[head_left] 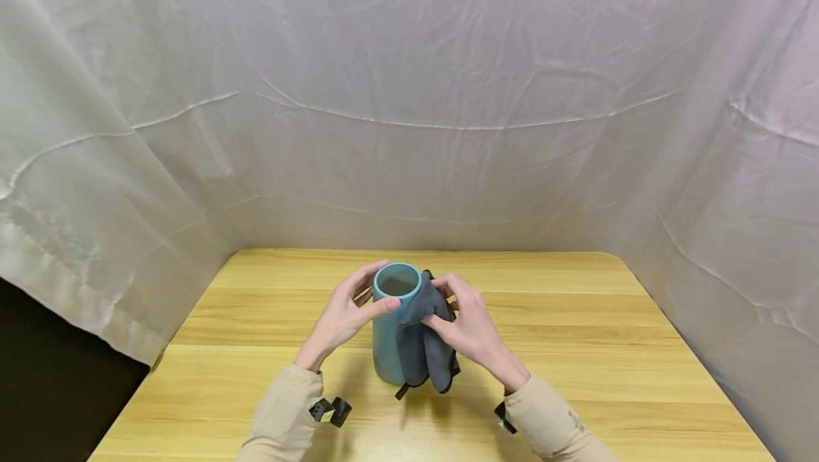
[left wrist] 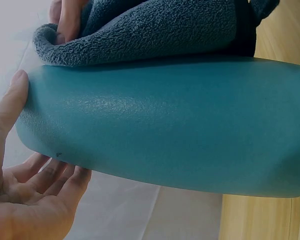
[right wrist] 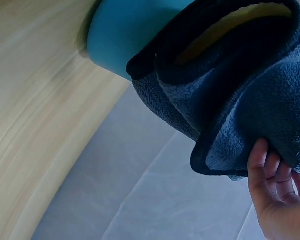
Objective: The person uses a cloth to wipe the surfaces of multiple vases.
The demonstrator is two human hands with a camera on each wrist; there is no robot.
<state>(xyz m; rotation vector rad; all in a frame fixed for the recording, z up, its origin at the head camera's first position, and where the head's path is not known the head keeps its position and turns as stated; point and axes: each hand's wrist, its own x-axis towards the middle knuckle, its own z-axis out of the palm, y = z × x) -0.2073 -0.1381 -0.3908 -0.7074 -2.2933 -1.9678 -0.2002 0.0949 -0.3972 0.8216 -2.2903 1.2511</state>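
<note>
A tall teal vase [head_left: 387,345] with a round open mouth stands upright on the table. My left hand [head_left: 343,311] holds it near the rim, the thumb at the front and the fingers on the far left side; the left wrist view shows the same grip on the vase [left wrist: 155,125]. My right hand [head_left: 468,320] pinches a dark grey plush cloth [head_left: 425,348] with black edging, pressing it against the vase's right side by the rim. Folds of the cloth [right wrist: 270,110] hang down, and a yellow underside shows in the right wrist view. Part of the right fingers is hidden behind cloth.
The light wooden table [head_left: 576,348] extends on both sides and behind the vase. Pale grey fabric [head_left: 409,163] hangs behind and at both sides. Black wrist cameras [head_left: 331,411] sit on the beige sleeves [head_left: 284,405].
</note>
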